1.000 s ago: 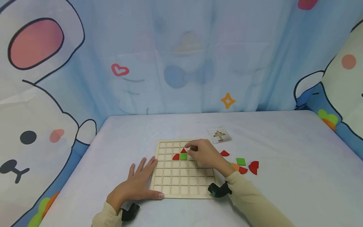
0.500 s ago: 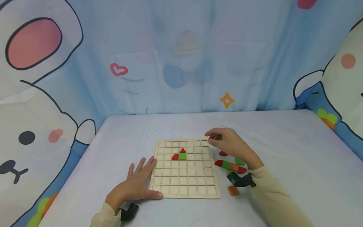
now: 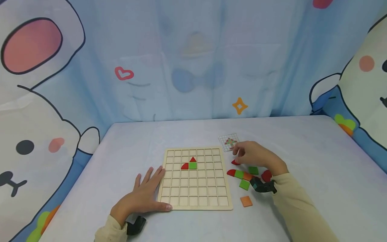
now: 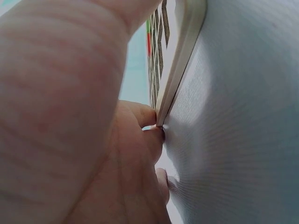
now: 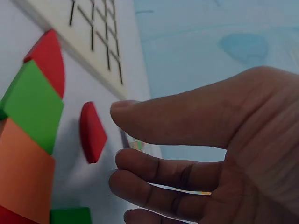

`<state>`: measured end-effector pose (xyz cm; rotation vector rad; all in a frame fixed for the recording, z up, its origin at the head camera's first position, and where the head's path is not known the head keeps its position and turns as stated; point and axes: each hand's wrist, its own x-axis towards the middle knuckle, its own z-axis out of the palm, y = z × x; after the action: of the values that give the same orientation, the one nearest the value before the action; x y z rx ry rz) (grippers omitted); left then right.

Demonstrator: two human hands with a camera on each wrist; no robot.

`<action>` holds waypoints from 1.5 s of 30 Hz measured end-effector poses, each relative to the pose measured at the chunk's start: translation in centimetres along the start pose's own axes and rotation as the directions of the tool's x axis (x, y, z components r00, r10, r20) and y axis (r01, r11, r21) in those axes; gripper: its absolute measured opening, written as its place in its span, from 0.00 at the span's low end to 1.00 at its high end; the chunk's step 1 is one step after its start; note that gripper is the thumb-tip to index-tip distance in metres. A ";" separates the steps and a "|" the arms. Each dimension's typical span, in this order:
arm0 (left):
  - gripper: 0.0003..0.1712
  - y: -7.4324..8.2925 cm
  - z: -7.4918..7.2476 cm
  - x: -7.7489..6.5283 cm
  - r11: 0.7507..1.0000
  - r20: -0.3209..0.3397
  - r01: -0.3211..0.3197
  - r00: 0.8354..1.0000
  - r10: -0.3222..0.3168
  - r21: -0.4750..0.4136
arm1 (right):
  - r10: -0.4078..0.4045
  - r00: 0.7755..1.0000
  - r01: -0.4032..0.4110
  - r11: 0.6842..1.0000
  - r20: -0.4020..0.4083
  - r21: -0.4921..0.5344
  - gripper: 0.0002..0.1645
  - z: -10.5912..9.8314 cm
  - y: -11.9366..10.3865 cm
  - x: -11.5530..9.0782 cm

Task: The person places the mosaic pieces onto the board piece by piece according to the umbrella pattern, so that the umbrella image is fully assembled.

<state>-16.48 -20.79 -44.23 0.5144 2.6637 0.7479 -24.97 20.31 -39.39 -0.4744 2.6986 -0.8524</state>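
My left hand (image 3: 148,193) lies spread at the left edge of a wooden grid board (image 3: 196,193), its fingertips and thumb at the rim. On the board sit a red triangle (image 3: 192,159), a green square (image 3: 192,165) and a red quarter-round piece (image 3: 184,166). My right hand (image 3: 257,155) is just right of the board's upper corner, over a loose red quarter-round piece (image 5: 92,133) on the table. In the right wrist view, the thumb and fingers are parted with nothing between them, close to that piece.
A gridded pattern card (image 3: 228,142) lies beyond the board's upper right corner. Right of the board is a row of red, green (image 3: 239,174) and orange pieces. Loose green squares (image 3: 244,184), a red piece (image 3: 266,175) and an orange square (image 3: 246,201) lie around it.
My right hand has moved right from over the board, passing in front of the card, then down toward the loose red piece. The left hand stays at the board's edge.
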 end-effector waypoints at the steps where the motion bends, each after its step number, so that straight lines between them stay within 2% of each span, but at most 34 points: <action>1: 0.77 0.1 -0.1 -0.1 1.000 0.003 -0.001 1.000 0.001 0.001 | 0.008 1.000 -0.008 1.000 0.012 -0.015 0.10 0.1 0.0 0.1; 5: 0.76 0.5 -0.5 -0.2 1.000 0.020 0.015 1.000 -0.015 0.009 | -0.011 0.999 0.013 0.999 0.040 -0.050 0.10 0.7 0.1 0.5; 9: 0.75 0.5 -0.6 -0.2 1.000 0.026 0.024 0.999 -0.025 0.014 | -0.044 0.998 0.046 0.995 0.034 -0.090 0.09 1.2 0.0 0.6; 16: 0.75 0.3 -0.4 -0.1 1.000 0.025 0.013 1.000 -0.014 0.010 | -0.031 0.999 0.029 0.989 -0.010 -0.143 0.05 1.6 -0.1 0.7; 20: 0.76 0.4 -0.3 -0.1 1.000 0.027 0.013 1.000 -0.013 0.007 | -0.028 0.997 0.017 0.989 -0.072 -0.148 0.04 1.6 0.1 0.8; 25: 0.76 0.3 -0.2 -0.1 1.000 0.024 0.012 1.000 -0.012 0.002 | -0.019 0.986 0.004 0.996 -0.166 -0.089 0.05 1.7 0.4 1.0; 30: 0.77 0.2 -0.1 -0.1 1.000 0.024 0.010 1.000 -0.011 0.010 | -0.044 0.971 0.046 0.999 -0.237 0.001 0.05 1.7 0.2 1.1; 35: 0.76 0.4 -0.3 -0.1 1.000 0.026 0.012 1.000 -0.013 0.013 | -0.027 0.973 0.053 0.992 -0.228 0.110 0.05 1.7 -0.1 1.2; 45: 0.76 0.4 -0.4 -0.1 1.000 0.026 0.017 1.000 -0.018 0.025 | -0.030 0.975 0.078 0.974 -0.220 0.212 0.14 1.8 -0.4 1.3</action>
<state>-16.47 -20.72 -43.64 0.5032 2.6532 0.6991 -25.43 18.55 -40.78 -0.4288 2.7458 -1.2693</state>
